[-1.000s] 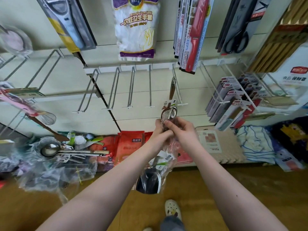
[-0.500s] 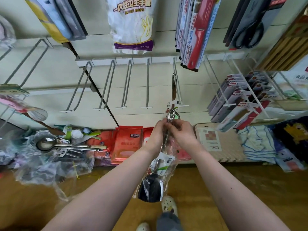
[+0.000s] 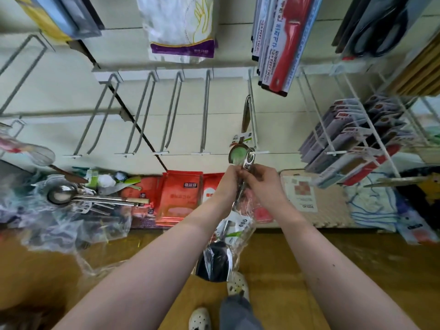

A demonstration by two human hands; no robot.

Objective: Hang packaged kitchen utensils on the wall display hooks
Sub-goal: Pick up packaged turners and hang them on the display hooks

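**Head view: wall display, lower tier**

- Left hand: fingers curled, pinching the upper handle of the packaged ladle from the left.
- Right hand: fingers curled, pinching the same handle end from the right. The fingertips of both hands meet at the handle.
- Packaged ladle: steel, in a clear plastic sleeve with a white and green label. It hangs nearly upright from the two hands, with the dark bowl lowest, above the wooden floor. Its ring end sits right at the front tip of the white wire hook. Whether the ring is over the tip cannot be told.
- Hung ladle: one piece further back on that hook, bowl down, just above the hands.
- Bare hooks: a row of four double-wire hooks to the left on the same rail.
- Glove pack: white with a purple band, on the tier above.
- Red-handled packs: several, hanging above and right of the hook.
- Scissors packs: upper right.
- Carded packs: stacked on white hooks to the right.
- Loose ladles: a bagged pile on the floor at left, against the wall.
- Red packets: standing at the wall base, behind the left hand.
- Foam mat: leaning at the wall base, right of the hands.
- White shoes: on the floor at bottom centre.
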